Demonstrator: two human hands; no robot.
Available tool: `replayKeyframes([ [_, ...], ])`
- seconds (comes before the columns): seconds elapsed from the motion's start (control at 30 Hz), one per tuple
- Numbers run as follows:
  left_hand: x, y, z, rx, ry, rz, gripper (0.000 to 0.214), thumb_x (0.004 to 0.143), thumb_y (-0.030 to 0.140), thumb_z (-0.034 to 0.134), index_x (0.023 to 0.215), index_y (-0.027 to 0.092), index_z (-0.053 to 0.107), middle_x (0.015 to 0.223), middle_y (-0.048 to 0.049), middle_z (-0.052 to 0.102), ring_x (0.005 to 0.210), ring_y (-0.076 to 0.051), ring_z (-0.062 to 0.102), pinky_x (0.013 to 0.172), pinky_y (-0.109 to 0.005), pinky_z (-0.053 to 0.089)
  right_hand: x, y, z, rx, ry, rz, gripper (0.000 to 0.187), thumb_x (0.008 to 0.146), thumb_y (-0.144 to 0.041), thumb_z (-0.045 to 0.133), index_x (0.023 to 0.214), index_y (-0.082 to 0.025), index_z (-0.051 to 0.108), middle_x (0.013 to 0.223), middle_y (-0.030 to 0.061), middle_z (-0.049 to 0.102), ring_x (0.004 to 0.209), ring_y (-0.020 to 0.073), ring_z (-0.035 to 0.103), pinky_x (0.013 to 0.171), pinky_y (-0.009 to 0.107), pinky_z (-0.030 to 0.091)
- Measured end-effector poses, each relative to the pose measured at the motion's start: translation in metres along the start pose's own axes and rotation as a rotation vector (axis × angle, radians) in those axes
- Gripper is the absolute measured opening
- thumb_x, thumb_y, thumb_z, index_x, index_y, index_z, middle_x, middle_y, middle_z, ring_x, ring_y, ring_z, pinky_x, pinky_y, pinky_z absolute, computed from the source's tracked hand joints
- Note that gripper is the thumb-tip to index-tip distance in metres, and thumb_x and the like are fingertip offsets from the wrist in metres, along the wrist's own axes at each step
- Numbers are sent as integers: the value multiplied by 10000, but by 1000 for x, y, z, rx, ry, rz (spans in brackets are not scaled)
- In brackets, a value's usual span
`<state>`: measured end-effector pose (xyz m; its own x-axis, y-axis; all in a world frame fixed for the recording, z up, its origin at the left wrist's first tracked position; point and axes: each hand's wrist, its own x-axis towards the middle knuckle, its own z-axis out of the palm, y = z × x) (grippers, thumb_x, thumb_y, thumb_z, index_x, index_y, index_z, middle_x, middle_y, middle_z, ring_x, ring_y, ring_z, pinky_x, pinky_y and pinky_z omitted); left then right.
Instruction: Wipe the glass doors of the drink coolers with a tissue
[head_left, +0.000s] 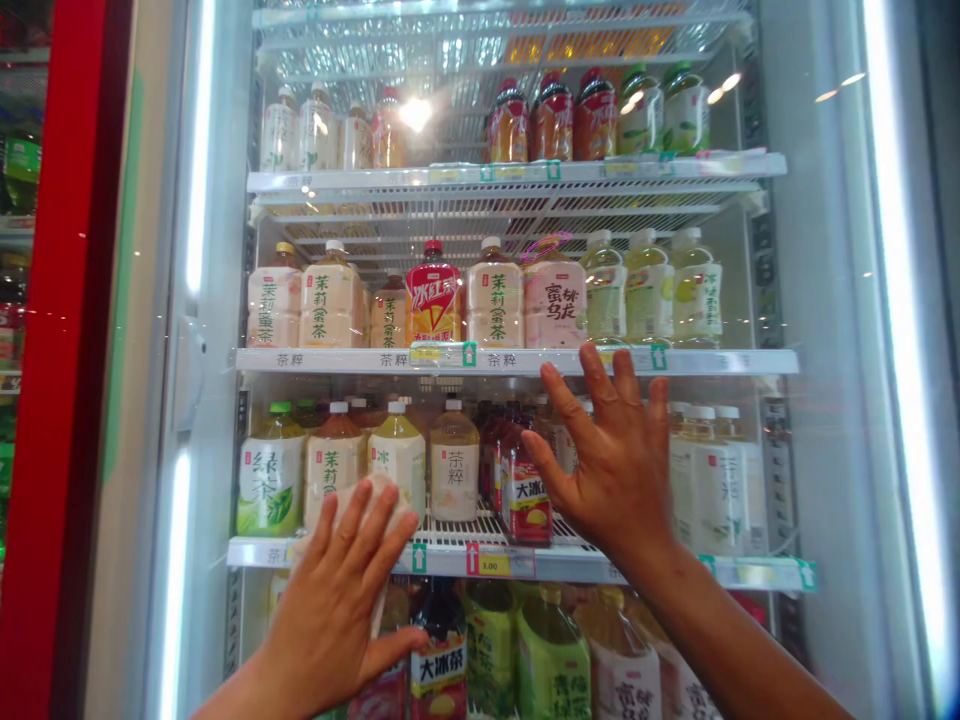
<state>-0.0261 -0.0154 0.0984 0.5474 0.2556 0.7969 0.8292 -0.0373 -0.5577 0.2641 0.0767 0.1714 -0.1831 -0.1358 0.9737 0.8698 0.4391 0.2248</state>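
I face the glass door (825, 300) of a drinks cooler. My left hand (337, 600) lies flat against the lower glass with its fingers stretched out, pressing a pale cloth (394, 500) that shows above the fingertips. My right hand (615, 470) is open, fingers spread, palm on the glass in front of the third shelf. Behind it stand dark red tea bottles (525, 490). Behind the cloth are pale tea bottles (454, 460) and a green tea bottle (271, 470).
Wire shelves (517, 360) behind the glass hold several rows of bottled drinks with price tags along their edges. A red frame (67, 350) of a neighbouring cooler stands at the left. Bright light strips (900, 300) run down both sides of the door.
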Motion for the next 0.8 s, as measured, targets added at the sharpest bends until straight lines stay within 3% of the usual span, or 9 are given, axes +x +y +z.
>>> replayKeyframes([
  [0.07, 4, -1, 0, 14, -19, 45, 982, 896, 792, 432, 1635, 184, 209, 1744, -98, 133, 1617, -331, 67, 1321, -508, 32, 0, 0, 0, 7, 4, -1, 748, 1011, -513, 527, 1648, -384, 157, 1742, 29, 175, 1595, 356, 182, 1254, 690, 176],
  [0.2, 62, -35, -4, 6, 82, -118, 882, 977, 682, 380, 1646, 174, 113, 1746, -134, 83, 1621, -315, -15, 1307, -558, 57, 1, -1, -1, 11, 2, -4, 775, 1006, -501, 541, 1649, -399, 121, 1744, 18, 163, 1590, 371, 193, 1244, 711, 182],
  [0.27, 74, -33, -4, -9, 105, -145, 904, 972, 698, 370, 1647, 164, 94, 1745, -144, 73, 1619, -321, -35, 1302, -573, 67, 1, -2, -2, 12, -2, 2, 773, 1008, -501, 538, 1650, -400, 120, 1742, 19, 171, 1590, 369, 196, 1245, 710, 180],
  [0.33, 62, -13, -1, -18, 74, -74, 982, 931, 762, 386, 1644, 142, 119, 1743, -151, 73, 1618, -342, -15, 1306, -560, 56, 1, -2, -2, 14, -6, 13, 767, 1009, -498, 534, 1649, -403, 121, 1740, 17, 179, 1592, 364, 194, 1249, 705, 172],
  [0.43, 30, 18, 3, -16, 12, 157, 1056, 869, 858, 362, 1636, 150, 202, 1742, -116, 119, 1617, -341, 43, 1317, -518, 33, 0, -2, -2, 15, -5, 17, 773, 1008, -484, 538, 1649, -406, 113, 1741, 12, 175, 1596, 353, 182, 1259, 691, 163],
  [0.5, 30, 18, 2, -9, -3, 264, 1023, 875, 856, 355, 1632, 178, 232, 1740, -84, 157, 1618, -317, 66, 1320, -502, 31, 0, -2, -1, 14, 1, 14, 773, 1007, -484, 538, 1651, -397, 119, 1739, 17, 182, 1597, 348, 185, 1262, 686, 163],
  [0.67, 84, -11, -2, -8, 85, 44, 900, 966, 701, 392, 1637, 139, 180, 1742, -137, 107, 1620, -320, 11, 1313, -520, 39, 2, -3, -2, 14, 4, 18, 748, 1007, -498, 539, 1648, -382, 172, 1733, 31, 204, 1597, 348, 181, 1258, 693, 168],
  [0.73, 80, -1, 0, -20, 89, 28, 953, 943, 740, 394, 1637, 125, 175, 1743, -148, 73, 1618, -341, 5, 1312, -529, 32, 1, -4, -3, 15, -9, 30, 758, 1005, -495, 543, 1648, -390, 157, 1735, 29, 196, 1600, 343, 171, 1258, 696, 173],
  [0.8, 56, 18, 4, -31, 49, 125, 1037, 889, 823, 388, 1635, 128, 197, 1744, -139, 74, 1615, -356, 31, 1314, -529, 31, -3, -5, -4, 22, -20, 41, 753, 1013, -471, 531, 1650, -389, 140, 1736, 31, 188, 1603, 337, 157, 1257, 698, 177],
])
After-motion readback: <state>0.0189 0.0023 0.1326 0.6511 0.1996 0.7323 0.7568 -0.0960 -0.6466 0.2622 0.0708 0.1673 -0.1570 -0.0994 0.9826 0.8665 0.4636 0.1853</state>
